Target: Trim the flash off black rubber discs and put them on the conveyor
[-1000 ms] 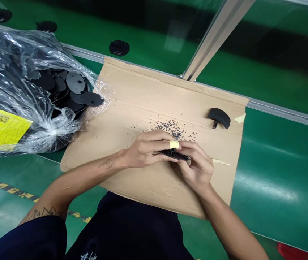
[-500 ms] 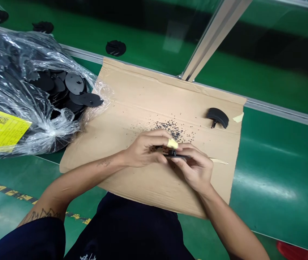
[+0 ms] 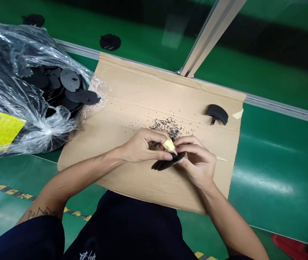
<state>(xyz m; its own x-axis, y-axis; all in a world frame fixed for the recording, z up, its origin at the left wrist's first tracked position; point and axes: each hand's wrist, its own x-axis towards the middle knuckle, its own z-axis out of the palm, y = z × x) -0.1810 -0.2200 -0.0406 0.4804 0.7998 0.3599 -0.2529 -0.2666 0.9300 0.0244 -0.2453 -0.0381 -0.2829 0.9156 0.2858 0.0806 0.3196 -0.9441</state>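
Over the cardboard sheet (image 3: pixel 132 104), both hands meet at a black disc (image 3: pixel 167 164) with a notched edge, tilted toward me. My right hand (image 3: pixel 199 160) grips its right rim between thumb and fingers. Thumb and index finger of my left hand (image 3: pixel 148 146) pinch a small black part standing on the disc's upper face; its shape is mostly hidden. Yellow tape wraps a left fingertip. Small black bits (image 3: pixel 167 126) lie scattered on the cardboard just beyond the hands.
A clear plastic bag (image 3: pixel 15 90) of black discs with a yellow label (image 3: pixel 0 128) lies at the left. On the cardboard's right is a curved black piece with a stem (image 3: pixel 217 114). A metal rail and post (image 3: pixel 208 32) run behind; black disc piles (image 3: pixel 110 42) lie beyond.
The disc has turned from nearly edge-on to tilted, its notched edge now showing at the left. My left thumb and index finger have closed on the small part. The view has shifted slightly.
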